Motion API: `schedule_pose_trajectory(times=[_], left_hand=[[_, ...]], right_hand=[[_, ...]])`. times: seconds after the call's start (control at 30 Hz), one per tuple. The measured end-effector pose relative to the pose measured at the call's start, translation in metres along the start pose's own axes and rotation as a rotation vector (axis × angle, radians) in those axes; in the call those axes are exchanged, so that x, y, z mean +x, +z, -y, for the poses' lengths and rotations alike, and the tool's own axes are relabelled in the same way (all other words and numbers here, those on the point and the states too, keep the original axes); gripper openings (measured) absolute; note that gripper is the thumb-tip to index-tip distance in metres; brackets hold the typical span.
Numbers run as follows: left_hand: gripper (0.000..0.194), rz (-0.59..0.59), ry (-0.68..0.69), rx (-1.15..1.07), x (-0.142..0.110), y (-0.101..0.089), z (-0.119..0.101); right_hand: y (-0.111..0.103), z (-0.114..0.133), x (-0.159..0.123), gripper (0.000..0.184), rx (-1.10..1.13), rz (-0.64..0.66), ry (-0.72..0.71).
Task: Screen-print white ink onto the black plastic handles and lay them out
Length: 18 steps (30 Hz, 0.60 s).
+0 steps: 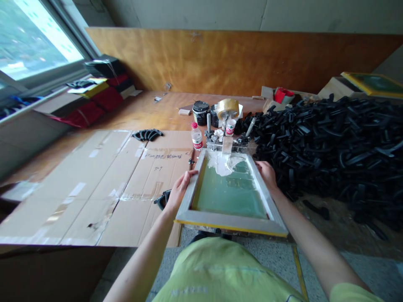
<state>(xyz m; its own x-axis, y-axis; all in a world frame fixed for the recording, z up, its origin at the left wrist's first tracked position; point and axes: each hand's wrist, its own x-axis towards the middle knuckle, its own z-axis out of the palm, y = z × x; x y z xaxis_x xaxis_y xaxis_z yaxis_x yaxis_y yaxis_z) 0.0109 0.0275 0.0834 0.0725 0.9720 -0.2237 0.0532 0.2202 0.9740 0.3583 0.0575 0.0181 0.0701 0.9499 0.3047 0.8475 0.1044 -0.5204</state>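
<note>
A silk-screen printing frame (226, 221) with a grey rim and green mesh lies in front of my body. White ink (222, 164) is smeared over the far end of its mesh, where a pale scraper (227, 146) rests upright. My left hand (180, 189) is closed around the left side of the rim, thumb on top. On the far right side, my right hand (267, 174) grips the rim too, its fingers partly hidden. Just beyond the frame is a metal clamp base (214, 144). Black curved parts (162, 199) sit beside my left wrist, partly covered by it.
A large heap of black curved parts (327, 142) covers the right side. Flattened cardboard (94, 188) spreads to the left, holding a small row of black parts (147, 134). Behind the frame stand a plastic bottle (197, 137), an ink tub (200, 112) and a tape roll (228, 109).
</note>
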Motion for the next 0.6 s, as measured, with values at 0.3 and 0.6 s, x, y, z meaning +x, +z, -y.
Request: schedule_pose_trajectory(times=[0.3, 0.6], left_hand=[[0.074, -0.022, -0.137, 0.068, 0.007, 0.004, 0.087], [0.067, -0.039, -0.153, 0.117, 0.009, -0.001, 0.097]], right_hand=[[0.042, 0.078, 0.074, 0.024, -0.211, 0.215, -0.284], [0.019, 0.065, 0.017, 0.022, -0.076, 0.509, -0.682]])
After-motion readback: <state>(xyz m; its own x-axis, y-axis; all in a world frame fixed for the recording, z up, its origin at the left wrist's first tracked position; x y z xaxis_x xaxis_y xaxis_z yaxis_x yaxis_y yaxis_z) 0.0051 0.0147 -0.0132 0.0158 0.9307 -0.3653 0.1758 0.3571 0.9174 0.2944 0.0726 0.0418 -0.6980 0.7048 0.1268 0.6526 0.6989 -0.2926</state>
